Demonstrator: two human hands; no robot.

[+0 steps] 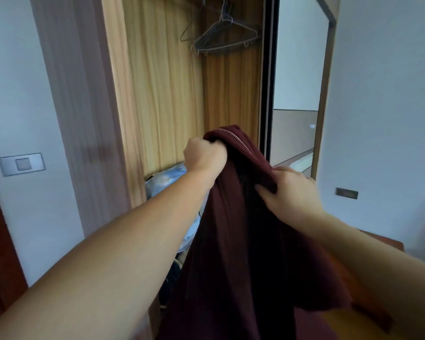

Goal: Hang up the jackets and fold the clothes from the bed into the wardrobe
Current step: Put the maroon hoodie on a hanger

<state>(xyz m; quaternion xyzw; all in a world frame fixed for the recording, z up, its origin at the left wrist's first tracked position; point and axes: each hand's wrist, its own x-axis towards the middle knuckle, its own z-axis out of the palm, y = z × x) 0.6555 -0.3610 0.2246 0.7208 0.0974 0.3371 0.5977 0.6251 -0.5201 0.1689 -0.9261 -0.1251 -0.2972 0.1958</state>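
jacket [233, 229]: dark maroon, soft fabric, silver zipper teeth running along the top fold; hangs in long vertical folds from both hands, held up in front of the open wardrobe [162, 94]. left hand [204, 155]: fist closed round the bunched top edge near the zipper. right hand [290, 190]: fingers curled over a lower fold, thumb pressed against the cloth. wire hangers [221, 38]: bare, on the rail in the upper right of the wardrobe, well above the jacket. wardrobe interior below hangers is open wood panelling. pale blue bundle [167, 179] sits low inside, partly behind the left forearm. dark sliding door edge [268, 94] stands just right of the jacket top. image slightly blurred.
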